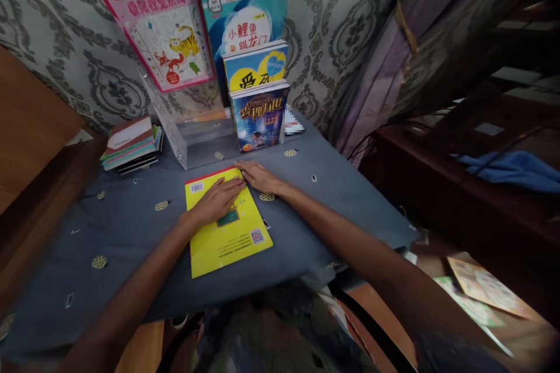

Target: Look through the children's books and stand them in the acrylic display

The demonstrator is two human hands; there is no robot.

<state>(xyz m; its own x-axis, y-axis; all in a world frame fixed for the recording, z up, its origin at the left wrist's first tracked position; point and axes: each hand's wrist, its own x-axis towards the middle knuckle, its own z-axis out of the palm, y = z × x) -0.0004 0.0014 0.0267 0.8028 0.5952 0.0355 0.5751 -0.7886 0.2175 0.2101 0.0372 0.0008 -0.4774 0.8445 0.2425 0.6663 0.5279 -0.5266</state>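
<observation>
A yellow book (223, 242) with a red edge lies flat on the cloth-covered table, its barcode at the upper left and a QR code at the lower right. My left hand (221, 198) rests on its upper half, palm down with the fingers stretched out. At the book's upper right corner is my right hand (259, 177), fingers extended and touching that corner next to my left fingertips. Just beyond the hands stands a clear acrylic book rack (199, 143). A dark blue book (259, 116) stands in its front right part.
Behind it rise a yellow-and-blue book (258, 69), a teal book (247, 14) and a pink book (170, 29). A stack of books (133, 143) sits at the table's back left. A curtain (380, 64) hangs at right; books (485, 285) lie on the floor.
</observation>
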